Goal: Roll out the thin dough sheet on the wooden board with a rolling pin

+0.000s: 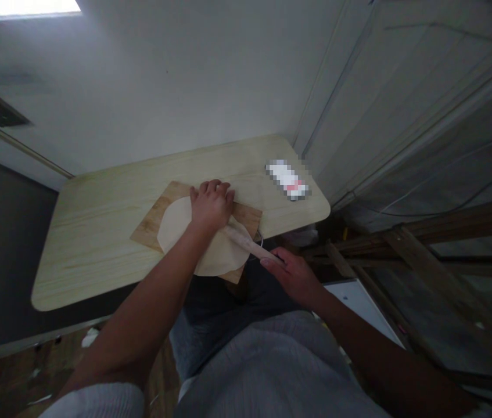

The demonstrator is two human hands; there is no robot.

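A large, thin, pale round sheet of dough (178, 223) lies on a wooden cutting board (152, 226), its near edge reaching past the board. Across the sheet runs a wooden rolling pin (246, 239), slanting down to the right. My left hand (213, 203) is over the pin's far end with its fingers bent down, and it hides that end. The near end of the pin sits in my right hand (291, 276), closed round it just off the table's front edge.
The board rests on a light wood-grain table (93, 226) against a white wall. A phone-like object (287, 180), blurred out, lies at the table's right. Wooden beams (424, 255) and a white panel (359, 302) are low on the right. My legs are close to the table's front edge.
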